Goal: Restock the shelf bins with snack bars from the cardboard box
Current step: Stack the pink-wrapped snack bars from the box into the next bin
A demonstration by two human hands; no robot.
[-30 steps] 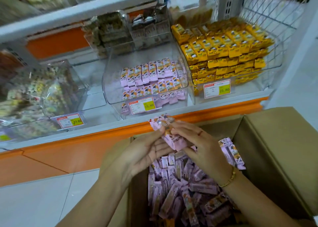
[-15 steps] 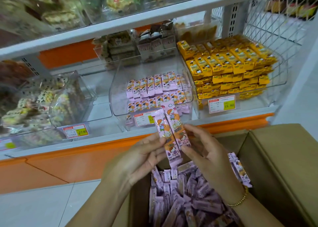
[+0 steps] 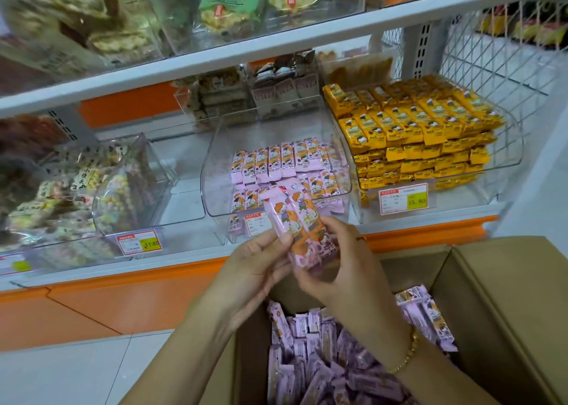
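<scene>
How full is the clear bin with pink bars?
Partly full. The bin holds only low rows of pink bars; its clear walls rise bare well above them.

retail shop. above the fingers (image 3: 342, 238): clear shelf bins (image 3: 212, 171) of wrapped snacks, printed price labels (image 3: 403, 198) on the fronts. below them: stock carton (image 3: 507, 297).
</scene>
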